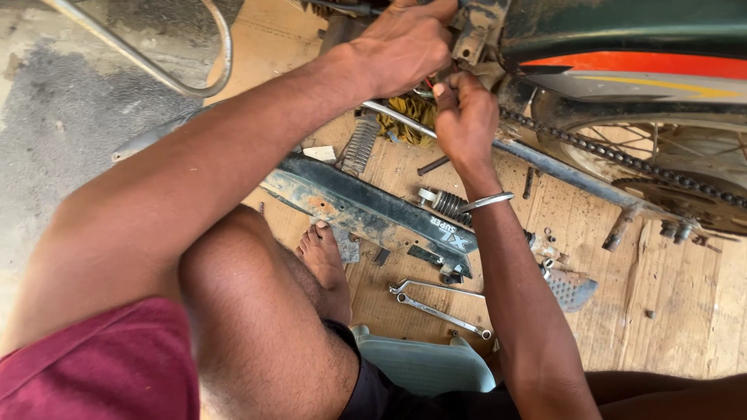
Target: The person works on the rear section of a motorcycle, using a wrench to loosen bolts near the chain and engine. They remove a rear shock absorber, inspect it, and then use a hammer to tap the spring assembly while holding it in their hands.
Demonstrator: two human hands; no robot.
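My left hand [405, 47] reaches up and grips a dirty metal part of a motorcycle frame [478, 35] near the top middle. Just below it, my right hand [465, 117] has its fingers pinched on something small with thin red wires at the same spot; the part itself is hidden by my fingers. A metal bangle [486, 202] sits on my right wrist. The drive chain [622, 159] runs right to the rear sprocket [685, 202] and spoked wheel.
A worn black chain cover [366, 210] lies on the wooden floor by my bare foot [323, 257]. Two ring spanners [436, 303], a coil spring [447, 204], bolts, a perforated metal plate [572, 288] and a yellow rag [408, 117] are scattered around. A pale low stool [424, 362] is under me.
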